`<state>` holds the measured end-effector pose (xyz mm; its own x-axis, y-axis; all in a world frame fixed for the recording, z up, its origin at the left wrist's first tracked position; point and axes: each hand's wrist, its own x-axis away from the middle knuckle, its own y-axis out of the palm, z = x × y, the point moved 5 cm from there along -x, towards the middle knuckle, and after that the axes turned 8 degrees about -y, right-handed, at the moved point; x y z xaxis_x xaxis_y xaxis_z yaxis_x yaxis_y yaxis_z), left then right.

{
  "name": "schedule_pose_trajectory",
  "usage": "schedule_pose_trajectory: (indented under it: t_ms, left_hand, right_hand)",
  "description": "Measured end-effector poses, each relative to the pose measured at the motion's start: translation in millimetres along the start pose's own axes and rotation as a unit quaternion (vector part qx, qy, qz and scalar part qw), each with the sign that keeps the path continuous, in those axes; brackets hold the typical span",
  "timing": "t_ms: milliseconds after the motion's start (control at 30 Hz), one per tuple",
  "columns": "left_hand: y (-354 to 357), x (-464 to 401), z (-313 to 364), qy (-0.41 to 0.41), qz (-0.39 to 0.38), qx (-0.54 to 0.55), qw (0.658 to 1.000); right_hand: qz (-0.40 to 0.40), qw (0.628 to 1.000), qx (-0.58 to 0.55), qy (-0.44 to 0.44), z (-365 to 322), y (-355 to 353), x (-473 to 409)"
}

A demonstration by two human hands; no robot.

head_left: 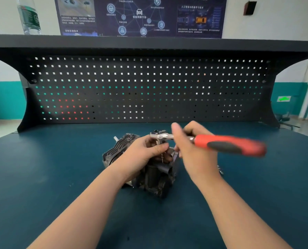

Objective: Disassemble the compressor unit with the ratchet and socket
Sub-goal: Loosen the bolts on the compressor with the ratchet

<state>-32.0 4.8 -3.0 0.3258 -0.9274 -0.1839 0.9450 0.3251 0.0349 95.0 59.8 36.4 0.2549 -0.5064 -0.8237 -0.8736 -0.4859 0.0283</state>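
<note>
The compressor unit (144, 164) stands on the blue counter (60, 177), directly under both hands and a little toward the person from the fingertips. The left hand (146, 151) lies on its top, and its fingers (160, 147) are curled around the upper part of the housing to hold it steady. The right hand (191, 146) grips the ratchet (221, 143) near the metal neck; its fingers are closed around the shaft, with the thumb raised.

The long axis of the ratchet runs almost level, from the chrome head (158, 134), which sits just above the left fingertips, out to the right through the red and black handle, which is blurred. The socket under the head is hidden by the fingers, so I cannot tell whether it sits on a bolt. In my judgement the next swing turns around this head, so the right hand does the work and the left hand must keep the unit from turning.

On the wall behind the pegboard (149, 87) hangs a dark poster (140, 15) with Chinese writing, too small to read. A bottle (28, 15) with a green label stands on the shelf (149, 42); its text is also not readable.
</note>
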Motion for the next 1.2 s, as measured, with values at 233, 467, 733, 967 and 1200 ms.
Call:
schedule_pose_trajectory:
  t_ms: [233,467,733,967,1200]
  left_hand:
    - [7.3,1.6,0.1,-0.027,-0.054,0.007,0.998]
    - [7.8,1.6,2.1,-0.01,0.012,-0.063,0.998]
    - [4.2,3.8,1.2,-0.031,-0.051,0.06,0.996]
    - [6.3,-2.3,-2.4,-0.016,-0.021,0.033,0.999]
    - [9.6,-2.4,6.0,0.047,0.06,-0.069,0.995]
  right_hand:
    - [0.136,0.784,-0.421,0.435,79.3,8.3,6.2]
    - [0.119,0.993,-0.008,-0.023,20.2,-7.1,-6.2]
    - [0.011,0.994,0.067,-0.09,1.6,6.5,-5.6]
    - [0.144,0.799,-0.402,0.424,76.2,15.6,4.8]
    - [0.028,0.94,0.171,-0.295,-24.5,8.5,-6.3]
